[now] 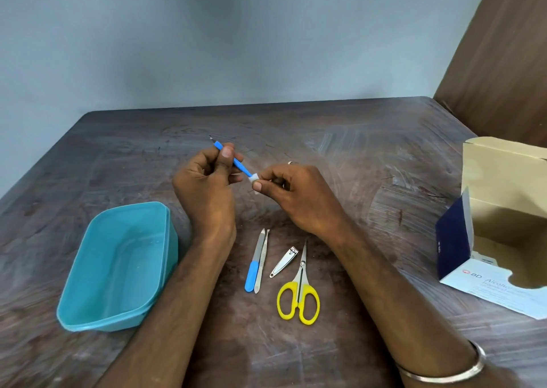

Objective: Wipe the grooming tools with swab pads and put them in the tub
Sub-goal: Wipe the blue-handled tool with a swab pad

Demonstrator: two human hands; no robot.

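**Wiping the blue-handled tool above the table**

Blue-handled tool (236,163), thin and with a fine metal tip at its far end, is held in the air beyond the tub (88,269). The left hand (204,186) pinches its upper shaft between thumb and fingers; the right hand (293,192) pinches a small white swab pad (254,179) wrapped round its near end.

It looks light and stiff, and a smooth handle may slip once wet, so a firm pinch mid-shaft, clear of the pointed tip, seems wisest. The pad is soft and will crumple.

Nearer the person than the tool lie a blue-handled file (254,265), tweezers (262,265), a nail clipper (283,262) and yellow scissors (299,293), all to the right of the tub, which holds no tools. Far right of the tub, at the table (355,157) edge, stands an open swab box (500,228).
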